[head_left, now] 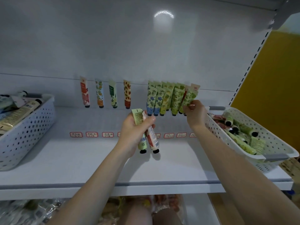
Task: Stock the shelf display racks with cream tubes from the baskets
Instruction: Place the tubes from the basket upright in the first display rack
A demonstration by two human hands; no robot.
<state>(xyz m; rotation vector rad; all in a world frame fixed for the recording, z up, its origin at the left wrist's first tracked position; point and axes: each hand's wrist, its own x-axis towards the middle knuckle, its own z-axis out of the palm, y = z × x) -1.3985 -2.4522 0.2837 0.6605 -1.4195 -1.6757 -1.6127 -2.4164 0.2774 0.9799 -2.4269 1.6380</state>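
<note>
Cream tubes in green leaf prints [162, 99] stand packed together, caps down, along the white back panel [146, 46] above the shelf [81, 159]. At the right end of that row the right hand [196, 114] pinches the lower part of a green patterned tube [189, 97] between thumb and fingertips; a pale tube with red print sits just behind it. The left hand [134, 127], lower and nearer the middle, has its fingers curled round two more tubes with caps pointing down: a light green tube [139, 118] and a white and red tube [152, 137]. Left of the packed row, four single tubes stand apart from each other: a red and white one [84, 92], an orange and blue one [99, 93], a green one [113, 94] and a brown spotted one [127, 94]. Red-framed price labels [91, 134] run along the shelf below them. A white perforated basket [276, 150] at the right edge of the shelf holds more tubes, mostly green, and a second basket [32, 127] at the left holds other tubes.
</note>
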